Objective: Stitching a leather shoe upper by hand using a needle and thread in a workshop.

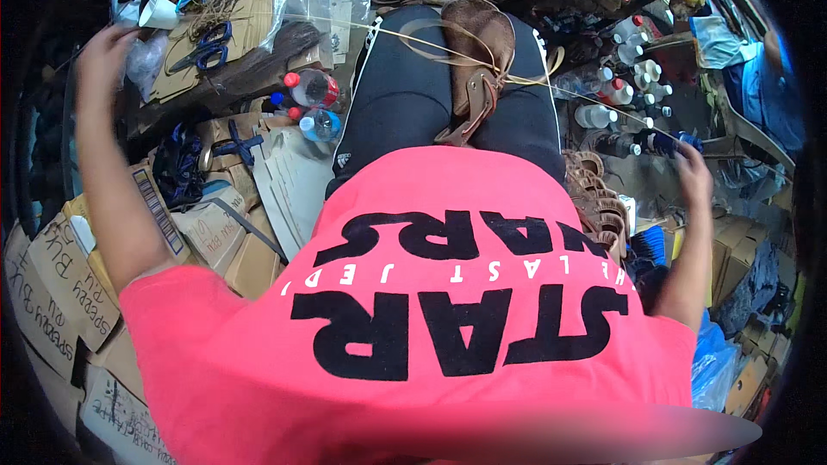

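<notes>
Both hands, left [105, 45] and right [692, 162], fingers closed on thread [448, 43], pull wide over the sandal [479, 60]; overtension could snap it.

Even, fairly bright light falls on the pink shirt [431, 310], with no hard shadows or glare on it. Around the shirt the clutter darkens toward a black fisheye rim, where straight edges bend. The shirt's lower hem is smeared, and the raised left hand [105, 50] above-left is motion-blurred
</notes>
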Available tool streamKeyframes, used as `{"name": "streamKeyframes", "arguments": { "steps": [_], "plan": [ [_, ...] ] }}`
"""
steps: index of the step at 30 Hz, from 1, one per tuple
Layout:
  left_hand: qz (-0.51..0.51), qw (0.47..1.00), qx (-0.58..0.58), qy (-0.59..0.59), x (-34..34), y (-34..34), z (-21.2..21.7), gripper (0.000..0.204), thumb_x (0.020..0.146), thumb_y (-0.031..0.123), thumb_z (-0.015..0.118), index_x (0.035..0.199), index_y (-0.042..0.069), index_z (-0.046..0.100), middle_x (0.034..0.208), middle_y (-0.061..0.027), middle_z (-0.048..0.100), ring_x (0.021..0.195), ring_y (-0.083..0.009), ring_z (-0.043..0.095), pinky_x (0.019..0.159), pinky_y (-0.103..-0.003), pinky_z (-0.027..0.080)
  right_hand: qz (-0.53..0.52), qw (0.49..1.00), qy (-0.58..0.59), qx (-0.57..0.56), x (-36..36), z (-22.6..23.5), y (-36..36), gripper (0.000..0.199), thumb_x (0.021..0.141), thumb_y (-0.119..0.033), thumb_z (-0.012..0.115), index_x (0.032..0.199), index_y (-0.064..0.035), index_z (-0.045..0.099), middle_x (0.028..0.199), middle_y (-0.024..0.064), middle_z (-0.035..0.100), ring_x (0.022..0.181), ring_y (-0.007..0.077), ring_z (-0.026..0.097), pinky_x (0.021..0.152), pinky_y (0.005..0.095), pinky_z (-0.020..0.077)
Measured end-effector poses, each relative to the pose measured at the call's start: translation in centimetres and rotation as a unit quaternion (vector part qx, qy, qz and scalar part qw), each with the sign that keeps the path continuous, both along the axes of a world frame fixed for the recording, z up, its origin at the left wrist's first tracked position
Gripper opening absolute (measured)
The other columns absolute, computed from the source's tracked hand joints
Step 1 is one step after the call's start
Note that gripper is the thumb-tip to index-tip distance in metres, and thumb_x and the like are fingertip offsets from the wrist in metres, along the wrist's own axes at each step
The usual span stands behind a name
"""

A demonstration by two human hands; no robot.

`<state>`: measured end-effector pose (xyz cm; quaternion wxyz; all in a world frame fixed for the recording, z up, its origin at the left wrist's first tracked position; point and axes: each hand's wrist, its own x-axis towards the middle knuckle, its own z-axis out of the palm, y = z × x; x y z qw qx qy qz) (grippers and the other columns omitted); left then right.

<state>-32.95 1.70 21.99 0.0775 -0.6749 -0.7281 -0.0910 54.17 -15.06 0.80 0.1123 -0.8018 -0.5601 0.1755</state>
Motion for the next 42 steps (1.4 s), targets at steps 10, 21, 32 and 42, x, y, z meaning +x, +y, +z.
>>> {"name": "streamKeyframes", "arguments": {
  "steps": [10,21,32,42],
  "plan": [
    [-0.267,0.952,-0.05,-0.141,19.4,-2.0,-12.4,0.037,0.077,0.007,0.064,0.114,0.005,0.063,0.113,-0.0123,0.062,0.107,-0.0256,0.057,0.091,-0.035,0.046,0.075,0.988,0.127,-0.048,-8.2,-1.5,1.6,0.044,0.083,-0.022,0.066,0.127,-0.0198,0.057,0.108,0.0114,0.062,0.1,0.0238,0.061,0.084,0.0336,0.0466],
    [-0.233,0.852,-0.236,-0.406,24.3,-1.8,-18.2,0.024,0.085,0.028,0.064,0.084,0.003,0.064,0.07,-0.0015,0.058,0.067,-0.0095,0.051,0.063,-0.028,0.043,0.254,0.943,0.198,0.084,-25.8,0.1,6.9,0.013,0.081,-0.008,0.067,0.088,-0.0038,0.058,0.084,0.0102,0.056,0.078,0.0257,0.058,0.068,0.032,0.0457],
    [-0.219,0.955,-0.041,-0.196,22.9,-1.4,-16.4,0.031,0.082,0.022,0.065,0.112,0.013,0.064,0.113,-0.0129,0.058,0.103,-0.0314,0.057,0.089,-0.038,0.047,0.141,0.957,0.253,0.026,-20.0,-0.7,5.7,0.013,0.085,-0.009,0.064,0.09,-0.0007,0.056,0.078,0.001,0.057,0.071,0.0083,0.049,0.066,0.0241,0.0416],
    [-0.446,0.879,-0.118,-0.122,36.2,-4.4,-16.8,0.017,0.074,0.019,0.066,0.084,0.006,0.062,0.076,-0.0116,0.062,0.078,-0.0304,0.062,0.073,-0.039,0.05,0.084,0.932,0.354,-0.001,-21.9,-0.3,5.5,0.011,0.089,-0.013,0.063,0.087,-0.0027,0.057,0.073,-0.0047,0.051,0.071,0.004,0.044,0.063,0.0201,0.0368]
  ]
}}
